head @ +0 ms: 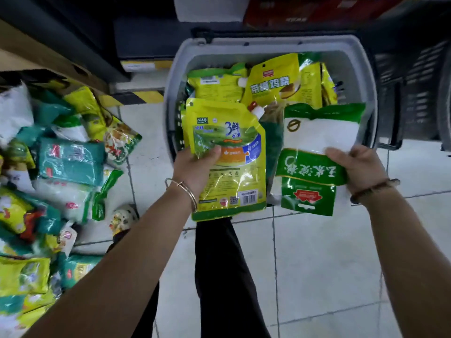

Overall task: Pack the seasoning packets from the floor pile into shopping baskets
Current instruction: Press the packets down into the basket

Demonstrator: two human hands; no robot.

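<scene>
My left hand [195, 168] grips a yellow spouted seasoning pouch [231, 172] by its left edge, holding it over the near rim of the grey shopping basket [268, 43]. My right hand [356, 167] holds a green-and-white starch bag [314, 142] by its right side, beside the pouch and partly over the basket. Inside the basket lie several yellow and green packets [271, 86]. The floor pile of packets [56, 172] spreads along the left.
A dark basket [415, 93] stands to the right of the grey one. Cardboard boxes [36, 59] and shelf bases run along the back and left. My legs in black trousers [219, 264] stand on the white tiled floor [329, 252].
</scene>
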